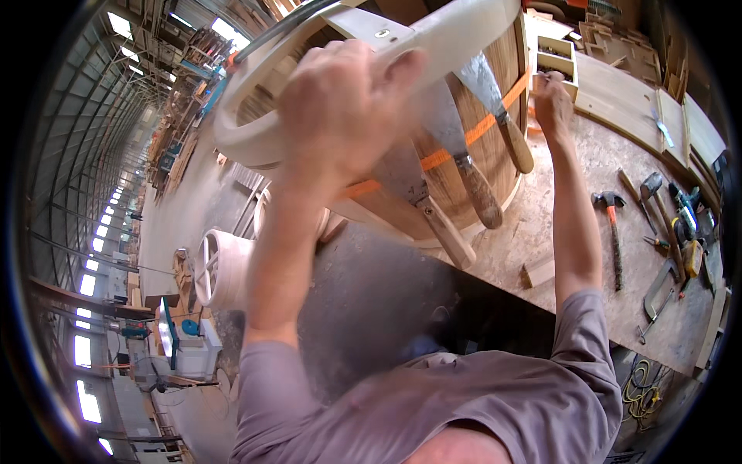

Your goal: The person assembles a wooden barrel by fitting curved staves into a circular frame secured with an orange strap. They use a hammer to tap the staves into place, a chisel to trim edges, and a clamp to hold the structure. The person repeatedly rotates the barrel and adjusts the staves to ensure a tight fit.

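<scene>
My left hand (336, 116), smeared by motion, is curled at the pale wooden ring (464, 35) on top of a round body of wooden staves (444, 182). It appears closed around the ring's edge. An orange strap (479, 129) circles the staves. Three scrapers hang against them with wooden handles down: a near scraper (447, 232), a middle scraper (479, 193) and a far scraper (515, 143). Farther right, my right hand (553, 104) is at a small divided wooden box (568, 48) with small dark pieces inside. Its fingers are drawn together; their contents are too small to make out.
The workbench (576, 309) carries a claw hammer (613, 240), a C-clamp (659, 298), a wood block (539, 271) and several other tools along its right. Pale boards (618, 89) lie beyond the box. Left of the bench, a spoked wooden drum (224, 271) stands lower down.
</scene>
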Demonstrator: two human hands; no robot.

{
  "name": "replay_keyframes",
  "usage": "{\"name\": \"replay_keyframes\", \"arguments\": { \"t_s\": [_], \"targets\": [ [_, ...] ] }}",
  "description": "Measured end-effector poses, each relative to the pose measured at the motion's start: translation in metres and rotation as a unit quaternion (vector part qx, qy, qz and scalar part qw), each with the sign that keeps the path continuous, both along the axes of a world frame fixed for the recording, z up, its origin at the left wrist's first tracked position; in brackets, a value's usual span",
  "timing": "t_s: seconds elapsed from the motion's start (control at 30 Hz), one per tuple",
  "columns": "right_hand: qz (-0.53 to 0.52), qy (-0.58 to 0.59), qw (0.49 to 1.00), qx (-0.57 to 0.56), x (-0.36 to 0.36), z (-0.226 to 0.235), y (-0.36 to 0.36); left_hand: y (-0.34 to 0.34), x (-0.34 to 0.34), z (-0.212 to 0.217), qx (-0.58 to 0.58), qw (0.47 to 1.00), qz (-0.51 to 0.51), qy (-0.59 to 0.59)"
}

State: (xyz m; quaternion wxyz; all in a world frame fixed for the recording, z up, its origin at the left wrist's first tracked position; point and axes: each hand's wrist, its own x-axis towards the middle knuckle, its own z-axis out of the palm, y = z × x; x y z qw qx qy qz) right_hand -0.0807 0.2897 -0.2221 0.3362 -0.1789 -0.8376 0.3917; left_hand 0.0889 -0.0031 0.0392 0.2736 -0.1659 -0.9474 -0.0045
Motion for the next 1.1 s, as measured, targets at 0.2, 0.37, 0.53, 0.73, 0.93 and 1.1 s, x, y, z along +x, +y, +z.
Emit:
{"name": "replay_keyframes", "arguments": {
  "t_s": [0.2,0.37,0.53,0.73,0.93,1.1],
  "targets": [
    [0.007,-0.096,0.989,-0.108,0.140,-0.086,-0.013,-0.122,0.016,0.027,-0.057,0.978,-0.199,-0.036],
    [-0.048,-0.276,0.959,-0.036,0.211,-0.169,-0.020,-0.193,-0.003,0.012,0.028,0.981,-0.169,-0.093],
    [-0.074,-0.385,0.916,0.085,0.215,-0.227,0.011,-0.218,-0.021,-0.003,0.071,0.965,-0.248,-0.047],
    [-0.108,-0.023,0.986,0.122,0.257,-0.222,-0.041,-0.225,-0.024,0.003,0.030,0.962,-0.268,-0.048],
    [-0.017,0.058,0.998,-0.023,0.321,-0.175,-0.146,-0.227,-0.031,-0.004,0.038,0.963,-0.268,0.009],
    [0.077,0.080,0.994,0.013,0.293,-0.105,-0.199,-0.209,-0.012,-0.007,0.012,0.954,-0.294,0.052]
  ]
}}
